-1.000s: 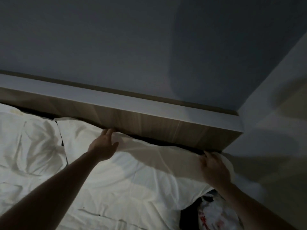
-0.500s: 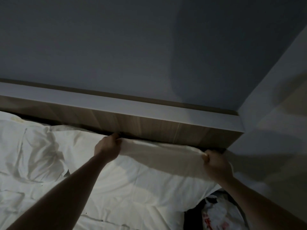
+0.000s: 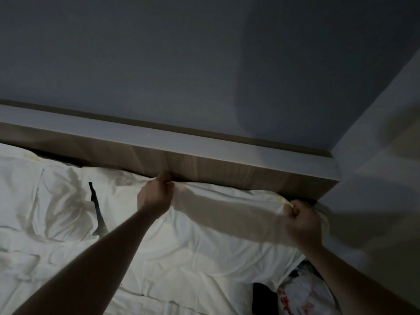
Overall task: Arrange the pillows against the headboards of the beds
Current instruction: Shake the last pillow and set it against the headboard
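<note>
A white pillow [image 3: 218, 223] lies across the right half of the bed, its far edge up against the wooden headboard [image 3: 227, 167]. My left hand [image 3: 155, 195] pinches that far edge near its middle. My right hand [image 3: 302, 223] grips the pillow's far right corner close to the headboard's end. The edge is stretched taut between both hands. A second white pillow [image 3: 56, 201] lies crumpled to the left, also near the headboard.
A white ledge [image 3: 204, 142] tops the headboard below a grey wall. A white side wall [image 3: 375, 178] closes the right. A plastic bag with red print [image 3: 302, 296] sits in the gap beside the bed. White bedding [image 3: 159, 280] covers the mattress.
My left hand went from lying flat on the pillow to pinching its far edge. Both hands have pulled the edge taut along the headboard, and a dark gap shows between the two pillows.
</note>
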Demonstrator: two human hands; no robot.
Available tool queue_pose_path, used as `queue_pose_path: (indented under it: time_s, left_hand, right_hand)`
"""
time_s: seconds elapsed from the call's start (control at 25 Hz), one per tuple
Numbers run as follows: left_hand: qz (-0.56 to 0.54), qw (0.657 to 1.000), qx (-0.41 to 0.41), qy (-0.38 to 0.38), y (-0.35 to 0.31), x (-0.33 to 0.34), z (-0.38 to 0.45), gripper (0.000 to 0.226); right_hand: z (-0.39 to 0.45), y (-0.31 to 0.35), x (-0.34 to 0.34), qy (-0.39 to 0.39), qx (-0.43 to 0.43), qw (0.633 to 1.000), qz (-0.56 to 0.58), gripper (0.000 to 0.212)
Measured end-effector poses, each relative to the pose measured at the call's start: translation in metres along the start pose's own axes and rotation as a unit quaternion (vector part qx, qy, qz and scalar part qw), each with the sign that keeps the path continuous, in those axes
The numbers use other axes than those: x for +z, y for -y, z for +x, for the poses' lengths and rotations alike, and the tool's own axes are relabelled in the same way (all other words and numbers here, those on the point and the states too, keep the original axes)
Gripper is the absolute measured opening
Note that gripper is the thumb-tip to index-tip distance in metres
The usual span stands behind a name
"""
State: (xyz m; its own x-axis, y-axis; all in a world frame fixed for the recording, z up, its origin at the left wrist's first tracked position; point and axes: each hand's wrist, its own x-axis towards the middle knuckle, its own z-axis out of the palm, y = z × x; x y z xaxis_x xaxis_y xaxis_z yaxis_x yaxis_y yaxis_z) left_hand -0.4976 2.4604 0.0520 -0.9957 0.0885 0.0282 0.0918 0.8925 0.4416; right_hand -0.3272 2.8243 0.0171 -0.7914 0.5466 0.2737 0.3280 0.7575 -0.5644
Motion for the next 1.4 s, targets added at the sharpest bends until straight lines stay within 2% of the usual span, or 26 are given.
queue_pose_path:
  time_s: [0.12,0.2,0.28,0.44,0.52,0.6,0.72,0.84,0.92,1.0,1.08,1.2,1.32,1.4]
  left_hand:
    - [-0.015,0.999,-0.039,-0.031,0.004,-0.003,-0.006,0.015]
    - [0.002,0.998,-0.059,0.022,0.007,0.002,-0.006,0.016]
    - [0.026,0.997,-0.037,0.070,0.004,0.002,-0.003,0.019]
    - [0.091,0.992,-0.013,0.088,0.017,-0.010,0.003,0.032]
    - [0.150,0.984,-0.025,0.096,0.029,-0.019,0.004,0.032]
    - [0.152,0.987,-0.031,0.050,0.034,-0.027,0.007,0.028]
    - [0.110,0.992,-0.037,-0.052,0.034,-0.034,0.009,0.029]
    - [0.057,0.993,-0.090,-0.042,0.031,-0.032,0.002,0.025]
    - [0.061,0.992,-0.110,-0.007,0.028,-0.033,0.002,0.029]
    - [0.088,0.993,-0.083,0.012,0.024,-0.042,0.007,0.036]
    - [0.112,0.993,-0.048,0.000,0.021,-0.056,0.015,0.042]
    - [0.131,0.990,-0.036,-0.046,0.021,-0.070,0.029,0.028]
    - [0.094,0.991,-0.065,-0.073,0.016,-0.059,0.033,0.023]
    - [0.083,0.992,-0.078,-0.053,0.019,-0.052,0.031,0.023]
  right_hand:
    - [-0.007,0.008,-0.005,-0.004,-0.039,0.999,0.028,0.030]
    - [-0.007,0.005,0.003,0.044,-0.006,0.999,0.022,0.026]
    - [-0.005,-0.002,0.010,0.086,0.044,0.995,0.008,0.019]
    - [-0.006,-0.005,0.006,0.113,0.091,0.989,0.012,0.012]
    - [-0.004,-0.005,0.005,0.116,0.081,0.990,0.009,0.017]
    - [-0.001,0.001,0.002,0.092,0.059,0.994,0.022,0.024]
    - [-0.002,0.010,0.002,0.020,0.016,0.998,0.062,0.023]
    - [-0.006,0.016,0.002,-0.007,-0.007,0.997,0.070,0.021]
    - [-0.004,0.013,0.003,0.011,0.027,0.998,0.060,0.018]
    - [-0.003,0.006,-0.002,0.047,0.060,0.996,0.046,0.018]
    - [-0.001,0.003,-0.012,0.053,0.036,0.998,0.011,0.013]
    - [0.006,0.007,-0.021,0.051,-0.029,0.998,-0.014,0.017]
    - [0.008,0.009,-0.024,0.084,-0.011,0.996,-0.039,0.012]
    - [0.008,0.002,-0.028,0.116,0.018,0.991,-0.065,0.015]
